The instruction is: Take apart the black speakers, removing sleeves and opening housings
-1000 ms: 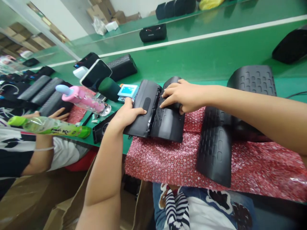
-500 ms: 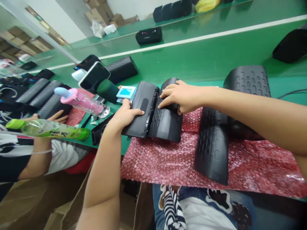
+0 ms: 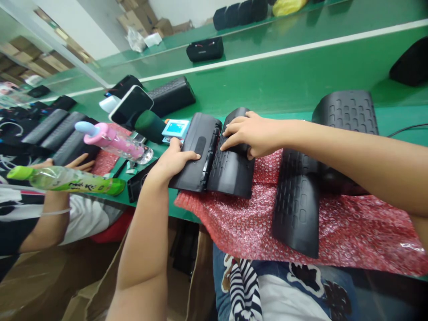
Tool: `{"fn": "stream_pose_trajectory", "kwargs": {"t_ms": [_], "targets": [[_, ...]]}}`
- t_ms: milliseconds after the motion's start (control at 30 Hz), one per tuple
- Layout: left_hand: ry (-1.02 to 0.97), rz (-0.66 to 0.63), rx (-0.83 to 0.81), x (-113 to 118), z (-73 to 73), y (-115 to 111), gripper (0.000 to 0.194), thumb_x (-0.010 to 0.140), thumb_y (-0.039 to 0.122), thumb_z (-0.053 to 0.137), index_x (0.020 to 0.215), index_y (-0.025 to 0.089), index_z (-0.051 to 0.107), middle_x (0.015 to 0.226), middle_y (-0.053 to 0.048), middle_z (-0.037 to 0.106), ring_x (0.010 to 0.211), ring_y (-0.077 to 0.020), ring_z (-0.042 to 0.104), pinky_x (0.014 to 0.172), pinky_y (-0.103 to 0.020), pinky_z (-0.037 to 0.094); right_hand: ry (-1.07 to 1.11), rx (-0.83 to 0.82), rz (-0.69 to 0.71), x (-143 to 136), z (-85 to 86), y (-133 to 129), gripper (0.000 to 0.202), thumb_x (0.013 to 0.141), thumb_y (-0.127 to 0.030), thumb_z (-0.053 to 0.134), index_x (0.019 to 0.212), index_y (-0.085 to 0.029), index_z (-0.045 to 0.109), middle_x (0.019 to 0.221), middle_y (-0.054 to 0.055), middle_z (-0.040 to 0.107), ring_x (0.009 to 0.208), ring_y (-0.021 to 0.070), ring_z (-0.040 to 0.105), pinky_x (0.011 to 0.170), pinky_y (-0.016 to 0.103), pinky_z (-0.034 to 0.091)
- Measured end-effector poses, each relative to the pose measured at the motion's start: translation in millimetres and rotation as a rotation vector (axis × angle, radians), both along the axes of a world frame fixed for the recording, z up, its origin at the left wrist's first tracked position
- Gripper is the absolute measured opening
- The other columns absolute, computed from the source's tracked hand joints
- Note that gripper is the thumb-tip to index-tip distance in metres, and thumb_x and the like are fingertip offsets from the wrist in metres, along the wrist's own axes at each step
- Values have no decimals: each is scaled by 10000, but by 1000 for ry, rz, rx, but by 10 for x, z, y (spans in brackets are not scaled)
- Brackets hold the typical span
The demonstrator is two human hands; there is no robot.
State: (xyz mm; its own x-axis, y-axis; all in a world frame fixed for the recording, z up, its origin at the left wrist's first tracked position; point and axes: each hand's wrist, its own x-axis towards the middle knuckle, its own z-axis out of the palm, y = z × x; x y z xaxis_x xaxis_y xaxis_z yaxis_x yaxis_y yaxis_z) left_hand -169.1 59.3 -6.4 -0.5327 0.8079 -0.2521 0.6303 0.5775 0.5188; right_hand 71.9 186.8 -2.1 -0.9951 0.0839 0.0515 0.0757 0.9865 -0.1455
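Note:
My left hand (image 3: 174, 161) grips the outer edge of a smooth black plastic speaker shell (image 3: 197, 156), thumb flat on top and the other fingers mostly hidden at the far-left edge. Beside it lies a curved black shell with a raised brick-like texture (image 3: 230, 178), its clipped edge along the smooth one. My right hand (image 3: 245, 133) is bent over this textured shell, fingertips on its top and thumb by its right side. To the right, another textured shell (image 3: 296, 214) lies on red bubble wrap (image 3: 261, 223), partly under my right forearm.
A textured black shell (image 3: 347, 111) stands beyond my right forearm. A small blue-screened device (image 3: 176, 129), a phone (image 3: 132, 109), a pink bottle (image 3: 113, 142) and a green-capped bottle (image 3: 70, 180) are at left. A co-worker's hand (image 3: 80, 164) is behind the bottle. Black speakers (image 3: 205, 49) sit on the green belt.
The front left corner of the bubble wrap has lifted and curled back, baring the table edge and dark items below. Both hands stay on the shells. Speakers on the belt have shifted slightly.

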Motion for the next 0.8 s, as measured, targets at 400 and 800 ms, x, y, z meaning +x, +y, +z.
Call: {"fn": "stream_pose_trajectory", "kwargs": {"t_ms": [400, 800], "targets": [[-6, -9, 12, -24, -19, 10, 517, 613, 455, 712, 950, 228, 393, 954, -34, 572, 884, -277, 604, 659, -354, 448, -37, -5, -27, -10, 58, -46, 582, 768, -219, 651, 1339, -317, 588, 1296, 73, 571, 1228, 350, 430, 1009, 538, 293], [-5, -3, 15, 7, 1, 17, 506, 596, 448, 704, 932, 226, 399, 946, -32, 585, 897, -284, 607, 674, -363, 472, -12, 5, -8, -4, 37, -30, 584, 758, -230, 667, 1330, -315, 591, 1268, 80, 582, 1211, 350, 437, 993, 543, 316]]}}
